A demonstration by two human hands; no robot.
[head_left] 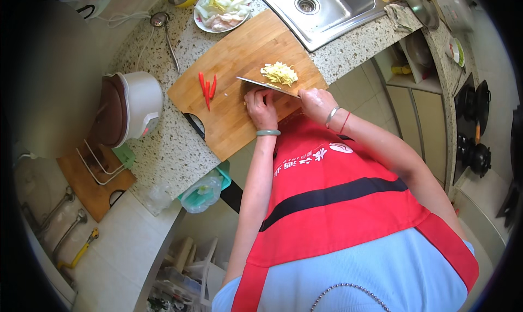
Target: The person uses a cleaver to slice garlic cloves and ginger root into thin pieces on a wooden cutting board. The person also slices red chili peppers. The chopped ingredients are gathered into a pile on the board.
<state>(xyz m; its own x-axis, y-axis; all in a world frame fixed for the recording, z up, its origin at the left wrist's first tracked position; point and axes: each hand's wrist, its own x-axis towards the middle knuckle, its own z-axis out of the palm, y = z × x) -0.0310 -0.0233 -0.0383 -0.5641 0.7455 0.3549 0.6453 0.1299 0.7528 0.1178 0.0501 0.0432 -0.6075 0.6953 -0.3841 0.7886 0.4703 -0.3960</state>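
Note:
My right hand [317, 103] grips the handle of a kitchen knife [268, 86], whose blade lies across the wooden cutting board [239, 56] and points left. My left hand [262, 109] is on the board at the near side of the blade, its fingers curled down. What the fingers press on is mostly hidden behind the hand and blade. Just beyond the knife sits a small heap of pale yellow shreds [279, 73], which look like ginger. Several red chilies [207, 88] lie on the left part of the board.
A plate of pale sliced food [222, 8] stands behind the board, beside the steel sink [332, 9]. A ladle [170, 42] and a rice cooker [143, 102] are to the left. A plastic-lined green bin [202, 192] hangs at the counter edge; a stove [466, 126] is far right.

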